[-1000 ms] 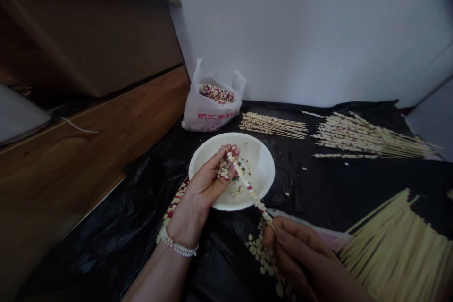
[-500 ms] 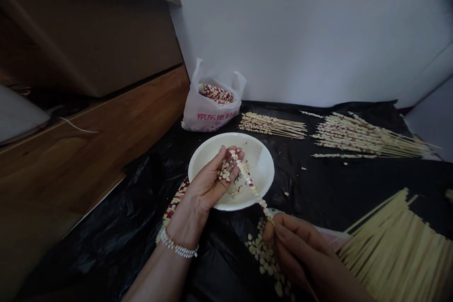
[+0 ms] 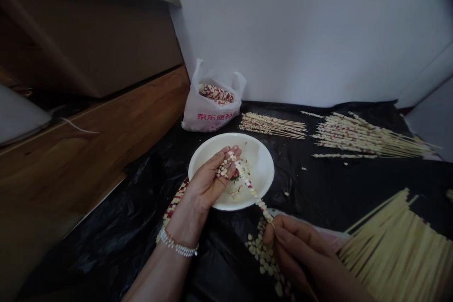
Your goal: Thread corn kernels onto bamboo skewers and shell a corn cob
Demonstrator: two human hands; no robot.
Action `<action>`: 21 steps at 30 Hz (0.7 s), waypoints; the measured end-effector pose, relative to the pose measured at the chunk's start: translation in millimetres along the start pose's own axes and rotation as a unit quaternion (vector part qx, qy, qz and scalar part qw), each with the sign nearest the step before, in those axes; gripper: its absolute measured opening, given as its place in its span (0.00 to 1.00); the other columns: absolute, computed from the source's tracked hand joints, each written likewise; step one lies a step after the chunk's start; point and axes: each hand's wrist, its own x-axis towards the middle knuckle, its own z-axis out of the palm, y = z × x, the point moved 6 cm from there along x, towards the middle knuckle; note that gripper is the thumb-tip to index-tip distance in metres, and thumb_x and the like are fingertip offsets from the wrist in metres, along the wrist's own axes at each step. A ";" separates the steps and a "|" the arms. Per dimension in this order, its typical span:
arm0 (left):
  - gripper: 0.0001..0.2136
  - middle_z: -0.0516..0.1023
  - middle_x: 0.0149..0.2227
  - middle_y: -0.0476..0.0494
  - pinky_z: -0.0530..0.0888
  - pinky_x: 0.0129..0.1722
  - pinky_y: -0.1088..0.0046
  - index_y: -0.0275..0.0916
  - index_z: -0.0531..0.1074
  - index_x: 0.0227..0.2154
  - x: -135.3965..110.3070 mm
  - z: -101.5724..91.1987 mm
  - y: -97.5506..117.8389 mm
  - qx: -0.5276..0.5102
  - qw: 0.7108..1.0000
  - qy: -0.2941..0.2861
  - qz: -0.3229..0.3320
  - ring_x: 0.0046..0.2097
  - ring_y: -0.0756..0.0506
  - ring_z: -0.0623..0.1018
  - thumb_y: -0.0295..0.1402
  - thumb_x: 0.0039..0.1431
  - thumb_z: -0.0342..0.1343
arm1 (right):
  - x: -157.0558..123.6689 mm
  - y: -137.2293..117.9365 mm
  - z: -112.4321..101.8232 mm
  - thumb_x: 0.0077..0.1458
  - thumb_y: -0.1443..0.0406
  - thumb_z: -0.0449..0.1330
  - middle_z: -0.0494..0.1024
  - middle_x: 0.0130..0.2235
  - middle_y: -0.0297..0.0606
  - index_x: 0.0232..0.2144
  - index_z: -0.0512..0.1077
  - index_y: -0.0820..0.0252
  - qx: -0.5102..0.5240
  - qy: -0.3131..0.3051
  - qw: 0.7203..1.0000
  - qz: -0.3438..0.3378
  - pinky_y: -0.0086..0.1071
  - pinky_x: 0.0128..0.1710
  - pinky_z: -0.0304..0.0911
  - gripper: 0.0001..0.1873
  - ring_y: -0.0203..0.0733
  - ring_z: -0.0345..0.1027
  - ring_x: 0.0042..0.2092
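My left hand (image 3: 208,181) is cupped over the near edge of a white bowl (image 3: 262,158), holding a small heap of pale corn kernels (image 3: 222,170) in its curled fingers. My right hand (image 3: 300,250), fingers pinched, grips a thin bamboo skewer (image 3: 249,184) threaded with kernels; its tip reaches the fingertips of the left hand. Loose kernels (image 3: 260,252) lie on the black plastic sheet (image 3: 116,236) just below the bowl. A red-and-white corn cob (image 3: 175,203) lies partly hidden under my left wrist.
A white plastic bag (image 3: 208,111) with corn cobs stands against the wall. Two piles of finished kernel skewers (image 3: 272,125) (image 3: 364,139) lie at the back. Bare bamboo skewers (image 3: 399,240) are heaped at the right. A wooden step (image 3: 88,151) borders the left.
The left hand has closed a little more around the kernels and the skewer tip has shifted slightly at its fingertips. The right hand barely moved.
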 end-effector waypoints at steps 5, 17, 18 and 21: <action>0.21 0.77 0.51 0.40 0.77 0.38 0.83 0.39 0.70 0.54 -2.5 -0.2 4.8 -0.005 0.999 0.026 0.027 0.47 0.48 0.79 0.21 0.58 0.55 | 1.6 0.6 -0.7 0.50 0.47 0.63 0.57 0.13 0.24 0.27 0.76 0.55 0.003 -0.008 1.000 0.004 0.23 0.15 0.44 0.18 0.28 0.43 0.16; 0.20 0.78 0.49 0.36 0.77 0.41 0.79 0.37 0.71 0.53 0.9 2.0 3.1 0.005 0.999 0.005 0.050 0.49 0.45 0.78 0.19 0.58 0.54 | 1.1 6.5 0.2 0.52 0.49 0.63 0.59 0.13 0.23 0.28 0.77 0.55 0.017 -0.013 0.999 0.036 0.21 0.16 0.47 0.17 0.26 0.44 0.15; 0.19 0.78 0.49 0.35 0.77 0.40 0.79 0.36 0.71 0.52 0.5 2.3 3.0 0.009 0.999 0.004 0.052 0.49 0.45 0.78 0.19 0.58 0.53 | 1.6 5.8 0.5 0.51 0.49 0.64 0.59 0.12 0.23 0.28 0.77 0.55 0.019 -0.013 0.999 0.036 0.21 0.16 0.46 0.16 0.26 0.44 0.15; 0.18 0.78 0.50 0.34 0.78 0.36 0.81 0.34 0.72 0.50 -0.7 3.0 3.0 0.034 0.998 -0.005 0.057 0.48 0.45 0.79 0.18 0.58 0.52 | 2.7 3.5 1.6 0.50 0.49 0.65 0.59 0.12 0.23 0.27 0.77 0.55 0.022 -0.013 0.999 0.032 0.21 0.16 0.44 0.16 0.26 0.44 0.15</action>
